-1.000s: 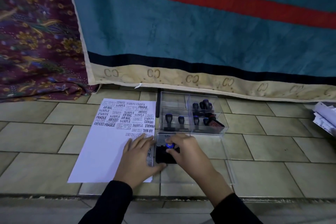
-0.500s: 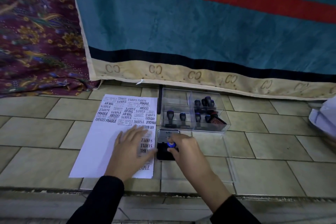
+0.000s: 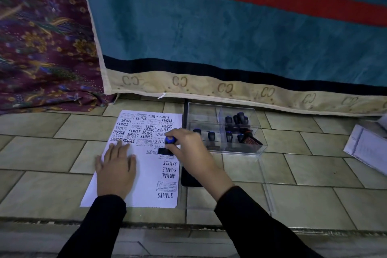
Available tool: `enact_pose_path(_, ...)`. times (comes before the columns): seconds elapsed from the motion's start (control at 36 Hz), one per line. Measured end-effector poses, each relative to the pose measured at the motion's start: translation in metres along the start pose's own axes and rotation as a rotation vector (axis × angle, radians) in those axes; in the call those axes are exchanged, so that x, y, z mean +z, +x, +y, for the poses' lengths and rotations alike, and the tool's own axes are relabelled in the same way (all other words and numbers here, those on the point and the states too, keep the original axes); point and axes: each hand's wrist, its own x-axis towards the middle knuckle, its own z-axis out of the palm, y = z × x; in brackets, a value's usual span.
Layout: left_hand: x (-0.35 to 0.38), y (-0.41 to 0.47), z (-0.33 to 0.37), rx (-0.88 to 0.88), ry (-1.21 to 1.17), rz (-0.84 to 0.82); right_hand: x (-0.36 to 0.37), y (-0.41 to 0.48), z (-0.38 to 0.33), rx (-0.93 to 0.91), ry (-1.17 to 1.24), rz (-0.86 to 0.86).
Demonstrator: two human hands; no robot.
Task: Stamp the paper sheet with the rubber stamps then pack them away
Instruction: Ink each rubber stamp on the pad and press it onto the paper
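Observation:
A white paper sheet [image 3: 144,176] covered in black stamp prints lies on the tiled floor. My left hand [image 3: 116,170] rests flat on its left half, fingers spread. My right hand [image 3: 189,151] grips a rubber stamp with a blue knob [image 3: 169,140]; its black base sits on the paper near the right edge. A black ink pad [image 3: 189,178] lies just right of the sheet, partly hidden by my right wrist. Behind it stands a clear plastic box [image 3: 227,132] with several blue-topped stamps in its compartments.
A clear lid [image 3: 245,192] lies flat on the tiles in front of the box. A teal blanket with a red stripe [image 3: 230,33] hangs behind, and purple patterned cloth [image 3: 41,48] at the left. White paper packaging [image 3: 368,146] sits at the far right.
My right hand lifted the stamp off the ink pad and carried it left onto the paper. My left hand slid left across the sheet.

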Motion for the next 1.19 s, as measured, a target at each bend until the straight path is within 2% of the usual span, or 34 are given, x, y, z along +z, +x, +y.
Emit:
enact_pose_path(0.33, 0.003, 0.001, -0.001, 0.001, -0.002, 0.040, 0.038, 0.028, -0.013, 0.022, -0.069, -0.156)
enact_pose_path(0.67, 0.004, 0.002, -0.002, -0.009, 0.006, 0.047, 0.047, 0.029, -0.013, 0.036, -0.063, -0.184)
enact_pose_path(0.92, 0.005, 0.002, -0.002, -0.006, 0.009, 0.030, 0.061, 0.024, -0.016, -0.005, -0.209, -0.195)
enact_pose_path(1.19, 0.005, 0.000, 0.000, -0.002, 0.028, 0.031, 0.059, 0.024, -0.022, -0.001, -0.227, -0.215)
